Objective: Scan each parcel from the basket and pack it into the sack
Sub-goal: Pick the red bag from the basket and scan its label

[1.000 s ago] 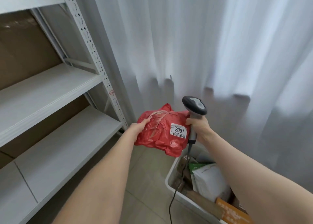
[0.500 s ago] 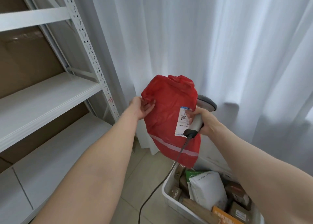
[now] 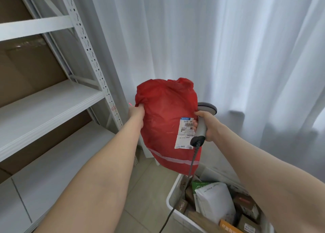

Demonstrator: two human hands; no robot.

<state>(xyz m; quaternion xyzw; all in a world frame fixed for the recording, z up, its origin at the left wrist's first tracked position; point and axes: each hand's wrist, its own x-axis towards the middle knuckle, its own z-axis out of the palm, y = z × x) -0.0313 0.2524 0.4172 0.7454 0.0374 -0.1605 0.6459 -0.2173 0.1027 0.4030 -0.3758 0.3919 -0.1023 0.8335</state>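
Note:
I hold a red plastic parcel [image 3: 163,120] upright in front of me, its white shipping label [image 3: 184,132] facing me at the lower right. My left hand [image 3: 137,112] grips its upper left edge. My right hand [image 3: 204,122] grips the grey barcode scanner [image 3: 202,123] by its handle and also touches the parcel's right side at the label. The scanner's head points away behind the parcel. A small red laser dot shows on the curtain left of my left hand. The white basket [image 3: 173,195] with several parcels sits at the lower right. No sack is in view.
A white metal shelf rack [image 3: 84,44] with brown cardboard behind it fills the left side. White curtains [image 3: 228,47] hang ahead. The scanner's dark cable [image 3: 182,194] drops past the basket's edge. Tiled floor lies between the rack and the basket.
The parcel was turned from lying flat with the 2001 sticker up to upright with the shipping label facing me. My right hand with the scanner shifted to its right edge.

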